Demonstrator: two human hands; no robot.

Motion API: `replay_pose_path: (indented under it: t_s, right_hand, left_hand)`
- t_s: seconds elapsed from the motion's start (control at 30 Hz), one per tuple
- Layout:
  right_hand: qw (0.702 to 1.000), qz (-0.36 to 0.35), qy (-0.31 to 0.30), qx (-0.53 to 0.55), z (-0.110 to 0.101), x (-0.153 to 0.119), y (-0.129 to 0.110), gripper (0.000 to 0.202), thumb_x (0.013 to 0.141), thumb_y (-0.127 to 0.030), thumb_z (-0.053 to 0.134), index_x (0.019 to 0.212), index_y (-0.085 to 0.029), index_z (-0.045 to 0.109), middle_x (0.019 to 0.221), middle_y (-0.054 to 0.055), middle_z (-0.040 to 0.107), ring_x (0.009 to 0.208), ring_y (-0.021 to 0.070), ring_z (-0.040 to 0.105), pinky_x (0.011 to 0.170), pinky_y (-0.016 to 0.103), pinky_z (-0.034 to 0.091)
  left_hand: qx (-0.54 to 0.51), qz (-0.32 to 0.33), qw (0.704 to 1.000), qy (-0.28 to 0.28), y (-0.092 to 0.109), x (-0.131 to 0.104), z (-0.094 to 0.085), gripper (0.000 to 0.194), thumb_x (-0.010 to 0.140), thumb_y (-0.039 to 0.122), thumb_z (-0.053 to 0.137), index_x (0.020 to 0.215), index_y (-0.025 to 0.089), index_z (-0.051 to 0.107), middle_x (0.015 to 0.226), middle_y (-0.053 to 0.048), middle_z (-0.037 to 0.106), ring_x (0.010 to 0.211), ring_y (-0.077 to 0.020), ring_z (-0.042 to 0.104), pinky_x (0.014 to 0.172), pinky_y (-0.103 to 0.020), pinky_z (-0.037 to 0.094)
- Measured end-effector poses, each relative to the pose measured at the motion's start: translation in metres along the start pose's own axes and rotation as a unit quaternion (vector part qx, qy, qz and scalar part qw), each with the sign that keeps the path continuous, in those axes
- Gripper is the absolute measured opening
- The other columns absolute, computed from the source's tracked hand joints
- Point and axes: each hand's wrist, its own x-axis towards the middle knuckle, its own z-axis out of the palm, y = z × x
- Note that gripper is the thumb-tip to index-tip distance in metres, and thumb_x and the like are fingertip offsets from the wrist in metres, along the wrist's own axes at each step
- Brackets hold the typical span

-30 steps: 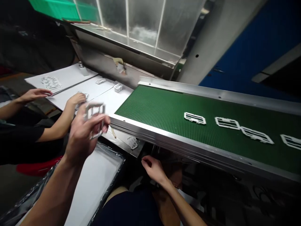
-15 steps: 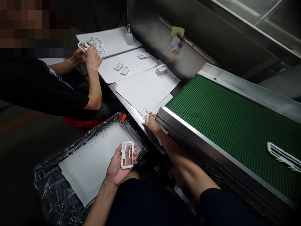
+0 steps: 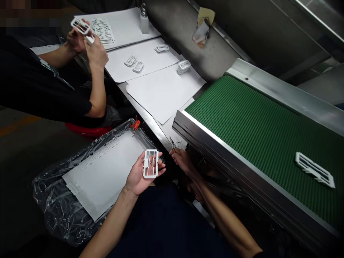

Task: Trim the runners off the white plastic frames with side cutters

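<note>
A white plastic frame (image 3: 151, 164) lies in my left hand (image 3: 139, 174), palm up, with the fingers behind it and the thumb at its left edge. My right hand (image 3: 181, 158) is at the near end of the table, beside the conveyor's corner, with its fingers closed on small pliers (image 3: 173, 142). The pliers' jaws point up and away; their handles are largely hidden by the fingers. Just right of the pliers, a thin part (image 3: 179, 144) lies on the table.
The green conveyor (image 3: 242, 136) on the right carries another white frame (image 3: 314, 169). Stacked frames (image 3: 183, 67) stand on paper sheets (image 3: 163, 93). A co-worker's hands (image 3: 95, 53) hold a part at upper left. A plastic-lined box (image 3: 53, 200) has orange-handled pliers (image 3: 135, 124) on its edge.
My right hand has closed on the pliers and drawn them nearer, off their earlier spot. My left hand sits slightly further right and up with the frame. The co-worker's hands have moved up and left.
</note>
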Motion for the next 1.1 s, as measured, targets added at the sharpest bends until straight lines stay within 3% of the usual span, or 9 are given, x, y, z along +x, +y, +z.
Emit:
replay_pose_path:
  t_s: [0.1, 0.2, 0.33, 0.47, 0.53, 0.7, 0.83, 0.97, 1.1]
  right_hand:
    - [0.997, -0.023, 0.011, 0.067, -0.010, -0.052, 0.015, 0.023, 0.085, -0.037, 0.041, 0.088, -0.017, 0.053, 0.074, 0.001, 0.056, 0.067, 0.0142, 0.055, 0.059, 0.024, 0.045]
    - [0.990, -0.086, 0.037, 0.101, -0.021, -0.087, 0.016, 0.023, 0.087, -0.039, 0.044, 0.091, -0.018, 0.052, 0.078, 0.002, 0.057, 0.070, 0.0145, 0.056, 0.067, 0.026, 0.046]
    - [0.984, -0.140, 0.078, 0.084, -0.037, -0.104, 0.006, 0.022, 0.083, -0.037, 0.054, 0.095, -0.018, 0.054, 0.089, 0.004, 0.059, 0.074, 0.0151, 0.055, 0.071, 0.027, 0.045]
    - [0.987, -0.146, 0.010, 0.065, -0.048, -0.111, 0.004, 0.014, 0.080, -0.031, 0.058, 0.083, -0.019, 0.052, 0.071, -0.002, 0.053, 0.063, 0.0117, 0.049, 0.060, 0.023, 0.040]
    - [0.986, -0.144, 0.010, 0.084, -0.049, -0.120, 0.010, 0.012, 0.079, -0.027, 0.058, 0.080, -0.019, 0.050, 0.068, -0.004, 0.049, 0.061, 0.0102, 0.045, 0.058, 0.022, 0.038]
    - [0.963, -0.104, 0.143, 0.205, -0.042, -0.144, 0.033, 0.013, 0.080, -0.027, 0.059, 0.081, -0.019, 0.048, 0.070, -0.003, 0.046, 0.062, 0.0098, 0.043, 0.059, 0.022, 0.037]
    - [0.946, -0.086, 0.212, 0.228, -0.034, -0.152, 0.044, 0.015, 0.079, -0.028, 0.061, 0.079, -0.018, 0.049, 0.067, -0.003, 0.045, 0.060, 0.0096, 0.040, 0.056, 0.022, 0.034]
    - [0.937, -0.073, 0.227, 0.253, -0.030, -0.155, 0.047, 0.018, 0.077, -0.029, 0.064, 0.078, -0.018, 0.050, 0.067, -0.003, 0.046, 0.059, 0.0095, 0.042, 0.056, 0.022, 0.035]
    - [0.929, -0.061, 0.187, 0.314, -0.032, -0.157, 0.047, 0.020, 0.081, -0.036, 0.060, 0.080, -0.018, 0.051, 0.066, -0.002, 0.052, 0.058, 0.0107, 0.047, 0.056, 0.024, 0.039]
  left_hand:
    - [0.018, -0.013, 1.000, -0.008, -0.009, 0.003, 0.009, 0.047, 0.093, 0.039, 0.034, 0.116, 0.004, 0.056, 0.083, -0.011, 0.061, 0.088, -0.0242, 0.059, 0.089, -0.044, 0.046]
    - [0.045, -0.063, 0.997, -0.029, -0.018, 0.004, 0.015, 0.045, 0.093, 0.039, 0.033, 0.114, 0.006, 0.056, 0.084, -0.010, 0.061, 0.074, -0.0189, 0.060, 0.072, -0.034, 0.052]
    - [0.162, -0.164, 0.972, -0.048, -0.038, 0.005, 0.022, 0.038, 0.092, 0.043, 0.036, 0.096, 0.013, 0.058, 0.077, -0.009, 0.062, 0.049, -0.0141, 0.055, 0.045, -0.024, 0.045]
    - [0.317, -0.236, 0.917, -0.052, -0.059, 0.003, 0.030, 0.037, 0.087, 0.049, 0.043, 0.091, 0.014, 0.054, 0.075, -0.012, 0.065, 0.047, -0.0172, 0.057, 0.041, -0.024, 0.044]
    - [0.339, -0.253, 0.905, -0.052, -0.061, -0.002, 0.033, 0.040, 0.087, 0.052, 0.042, 0.090, 0.014, 0.054, 0.080, -0.014, 0.066, 0.056, -0.0210, 0.062, 0.043, -0.025, 0.047]
    - [0.381, -0.169, 0.909, -0.032, -0.051, -0.030, 0.027, 0.030, 0.088, 0.041, 0.048, 0.099, 0.015, 0.057, 0.100, -0.012, 0.064, 0.089, -0.0233, 0.063, 0.067, -0.027, 0.053]
    - [0.459, -0.097, 0.883, 0.012, -0.057, -0.048, 0.018, 0.026, 0.083, 0.034, 0.061, 0.100, 0.014, 0.060, 0.096, -0.009, 0.066, 0.089, -0.0185, 0.062, 0.076, -0.024, 0.049]
    - [0.464, -0.037, 0.884, 0.056, -0.074, -0.048, 0.017, 0.023, 0.078, 0.033, 0.066, 0.088, 0.013, 0.062, 0.076, -0.004, 0.067, 0.070, -0.0131, 0.061, 0.067, -0.020, 0.047]
    - [0.475, -0.017, 0.878, 0.062, -0.077, -0.046, 0.017, 0.022, 0.077, 0.033, 0.067, 0.082, 0.013, 0.062, 0.068, -0.003, 0.065, 0.063, -0.0112, 0.058, 0.062, -0.019, 0.044]
